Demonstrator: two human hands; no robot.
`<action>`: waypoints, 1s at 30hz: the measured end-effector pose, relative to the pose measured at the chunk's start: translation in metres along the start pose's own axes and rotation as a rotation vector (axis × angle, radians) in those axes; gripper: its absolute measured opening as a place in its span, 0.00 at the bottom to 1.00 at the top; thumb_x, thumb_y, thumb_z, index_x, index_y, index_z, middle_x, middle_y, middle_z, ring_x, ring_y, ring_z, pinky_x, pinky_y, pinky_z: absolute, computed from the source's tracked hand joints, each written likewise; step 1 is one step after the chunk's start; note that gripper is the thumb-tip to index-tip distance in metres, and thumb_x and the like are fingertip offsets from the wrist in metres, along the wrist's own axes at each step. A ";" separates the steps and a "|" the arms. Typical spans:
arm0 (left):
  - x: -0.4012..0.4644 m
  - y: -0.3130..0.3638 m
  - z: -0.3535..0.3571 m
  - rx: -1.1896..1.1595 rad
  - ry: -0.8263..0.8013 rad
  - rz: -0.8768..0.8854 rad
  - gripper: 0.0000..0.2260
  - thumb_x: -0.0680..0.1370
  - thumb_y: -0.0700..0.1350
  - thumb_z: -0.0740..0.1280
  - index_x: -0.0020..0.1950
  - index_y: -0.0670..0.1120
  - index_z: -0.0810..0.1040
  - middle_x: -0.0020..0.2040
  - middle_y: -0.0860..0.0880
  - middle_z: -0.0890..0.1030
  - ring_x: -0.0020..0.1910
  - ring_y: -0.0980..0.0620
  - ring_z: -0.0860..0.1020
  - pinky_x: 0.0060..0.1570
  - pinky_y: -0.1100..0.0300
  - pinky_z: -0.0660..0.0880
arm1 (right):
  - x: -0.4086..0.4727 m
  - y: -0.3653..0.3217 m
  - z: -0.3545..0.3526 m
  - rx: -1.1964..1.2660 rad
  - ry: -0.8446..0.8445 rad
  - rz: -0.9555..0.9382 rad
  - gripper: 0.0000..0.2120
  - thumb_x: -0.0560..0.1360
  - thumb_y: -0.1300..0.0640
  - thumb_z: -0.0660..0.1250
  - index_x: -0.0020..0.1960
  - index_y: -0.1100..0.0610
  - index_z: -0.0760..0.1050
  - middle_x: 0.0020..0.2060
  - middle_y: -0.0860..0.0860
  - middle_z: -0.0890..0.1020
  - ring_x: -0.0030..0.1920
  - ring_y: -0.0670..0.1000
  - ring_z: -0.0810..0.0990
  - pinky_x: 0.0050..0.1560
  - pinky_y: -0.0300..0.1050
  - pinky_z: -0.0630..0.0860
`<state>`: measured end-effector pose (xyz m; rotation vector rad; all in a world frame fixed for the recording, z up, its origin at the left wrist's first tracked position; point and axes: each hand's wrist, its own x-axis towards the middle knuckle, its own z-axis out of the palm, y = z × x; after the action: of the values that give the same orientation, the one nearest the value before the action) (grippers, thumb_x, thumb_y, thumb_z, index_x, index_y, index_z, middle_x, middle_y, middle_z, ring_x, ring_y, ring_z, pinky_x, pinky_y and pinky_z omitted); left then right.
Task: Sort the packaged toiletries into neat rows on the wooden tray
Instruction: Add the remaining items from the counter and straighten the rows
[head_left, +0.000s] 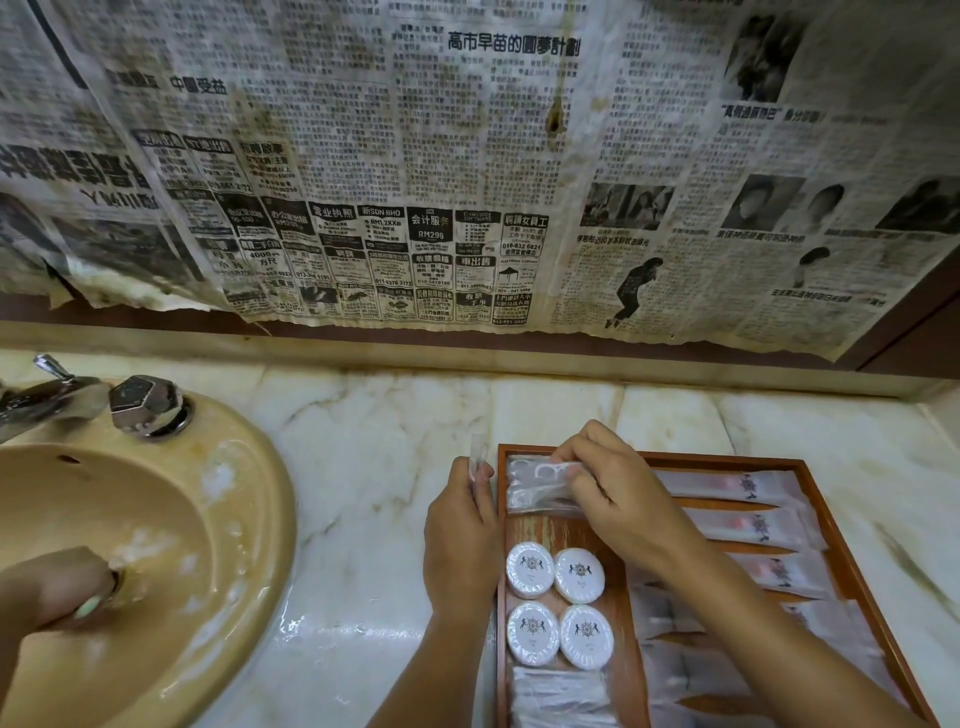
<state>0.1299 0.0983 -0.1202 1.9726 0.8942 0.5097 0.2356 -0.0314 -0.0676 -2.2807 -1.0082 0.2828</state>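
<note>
- A small clear sachet (478, 457) is pinched upright in the left hand (460, 535), thumb and fingers curled round its lower part; it is held just outside the far-left corner of the wooden tray (852, 551), over the marble counter (374, 467).
- The right hand (615, 491) is laid over the far-left corner of the tray, its fingertips pinching the top of a small stack of clear sachets (537, 486) that appear to hold floss picks, though the plastic is glossy and the contents are hard to make out.
- The long axis of that stack runs left to right, across the tray; the sachet in the left hand stands roughly at right angles to it.
- The stack lies just to the right of the left hand's sachet, with only the tray's rim between them, so the left hand is judged the nearer for adding it; the sachet would need to be turned flat and crosswise first.
- Nearer the person, four round white soaps (558, 605) are set two by two, with more clear packets (558, 696) below them.
- Long pink-tinted packets (748, 527) are ranged in a column down the right half of the tray, each lying crosswise.
- A beige sink (249, 519) is set in the counter well to the left, with another hand (62, 592) in its bowl.
</note>
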 end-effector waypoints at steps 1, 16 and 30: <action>0.000 0.000 0.000 0.002 0.003 -0.001 0.12 0.83 0.55 0.53 0.48 0.54 0.73 0.38 0.59 0.79 0.37 0.60 0.77 0.32 0.69 0.67 | 0.002 0.000 0.001 -0.002 0.000 0.001 0.07 0.80 0.53 0.57 0.49 0.48 0.74 0.43 0.42 0.70 0.46 0.42 0.73 0.44 0.40 0.71; 0.000 -0.001 0.001 -0.001 -0.001 0.007 0.12 0.83 0.55 0.53 0.47 0.53 0.72 0.38 0.58 0.79 0.37 0.60 0.77 0.34 0.62 0.72 | 0.005 0.001 0.017 -0.205 -0.014 -0.009 0.03 0.77 0.55 0.68 0.50 0.48 0.79 0.45 0.41 0.75 0.51 0.42 0.69 0.51 0.37 0.67; 0.000 -0.003 0.000 -0.108 -0.014 0.030 0.14 0.82 0.57 0.56 0.42 0.52 0.72 0.33 0.53 0.78 0.32 0.55 0.76 0.32 0.54 0.74 | 0.003 -0.006 0.023 -0.270 0.166 -0.009 0.04 0.75 0.49 0.70 0.49 0.46 0.81 0.41 0.39 0.71 0.48 0.42 0.69 0.52 0.42 0.66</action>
<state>0.1288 0.0999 -0.1227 1.8919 0.8124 0.5492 0.2244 -0.0158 -0.0814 -2.4912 -1.0207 -0.0504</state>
